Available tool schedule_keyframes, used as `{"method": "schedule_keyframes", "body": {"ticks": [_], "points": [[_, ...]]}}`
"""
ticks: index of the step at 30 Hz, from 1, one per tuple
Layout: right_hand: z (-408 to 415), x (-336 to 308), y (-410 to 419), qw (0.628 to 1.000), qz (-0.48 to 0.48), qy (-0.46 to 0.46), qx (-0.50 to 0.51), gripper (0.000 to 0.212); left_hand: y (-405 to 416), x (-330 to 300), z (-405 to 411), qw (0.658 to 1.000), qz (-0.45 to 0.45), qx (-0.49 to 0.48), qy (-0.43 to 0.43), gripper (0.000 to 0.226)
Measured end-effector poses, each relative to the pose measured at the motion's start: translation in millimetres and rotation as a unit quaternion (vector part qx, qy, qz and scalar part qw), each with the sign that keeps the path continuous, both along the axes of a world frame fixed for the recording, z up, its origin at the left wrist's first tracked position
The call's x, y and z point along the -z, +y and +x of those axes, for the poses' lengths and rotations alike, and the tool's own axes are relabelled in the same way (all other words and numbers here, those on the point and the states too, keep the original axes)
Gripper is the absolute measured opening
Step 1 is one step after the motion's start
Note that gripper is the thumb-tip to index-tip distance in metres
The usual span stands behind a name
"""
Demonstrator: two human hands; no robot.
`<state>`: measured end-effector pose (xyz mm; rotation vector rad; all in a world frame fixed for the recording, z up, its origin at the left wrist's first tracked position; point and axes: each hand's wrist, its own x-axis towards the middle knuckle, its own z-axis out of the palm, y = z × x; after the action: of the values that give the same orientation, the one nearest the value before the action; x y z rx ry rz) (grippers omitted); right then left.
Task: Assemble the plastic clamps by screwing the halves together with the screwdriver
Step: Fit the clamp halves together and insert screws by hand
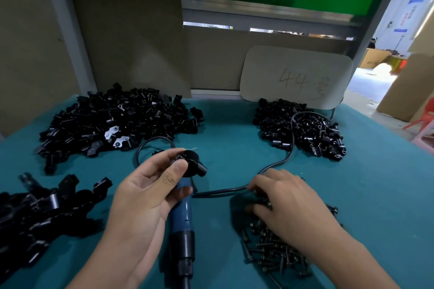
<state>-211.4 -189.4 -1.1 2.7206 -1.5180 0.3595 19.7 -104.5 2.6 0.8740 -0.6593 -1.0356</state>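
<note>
Head view: left hand [150, 185] pinches a black clamp [191, 163] — its grip closed on it; right hand [285, 199] reaches, fingers curled, into screws [274, 253] beneath — screwdriver [182, 225] between them.

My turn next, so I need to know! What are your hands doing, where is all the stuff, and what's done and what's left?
Left hand: pinches a black clamp piece above the blue screwdriver, which lies on the teal table.
Right hand: fingers curled down into the screw pile, picking; whether it has a screw is hidden.
Loose clamp halves: big pile far left, smaller pile far right.
Near-left heap looks like joined clamps, though blurred.
Left to do: get a screw, join the halves, drive it in, repeat.
</note>
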Motion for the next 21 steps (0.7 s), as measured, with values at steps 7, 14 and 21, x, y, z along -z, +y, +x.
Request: {"method": "schedule_keyframes", "body": {"ticks": [7,14,21], "points": [[-0.2,3.7,-7.5,0.997,0.015,-0.079,0.008,0.005,1.2,-0.9,-0.7,0.996,-0.010,0.048,0.080,0.039],[-2.6,13.6,-13.1,0.971,-0.025,-0.236,0.003,0.008,-1.2,6.3,-0.9,0.995,-0.052,0.060,0.058,0.037],[26.9,-1.0,16.0,0.705,0.209,-0.650,-0.192,0.011,-4.4,14.9,-16.9,0.987,-0.064,0.036,-0.144,0.024]]}}
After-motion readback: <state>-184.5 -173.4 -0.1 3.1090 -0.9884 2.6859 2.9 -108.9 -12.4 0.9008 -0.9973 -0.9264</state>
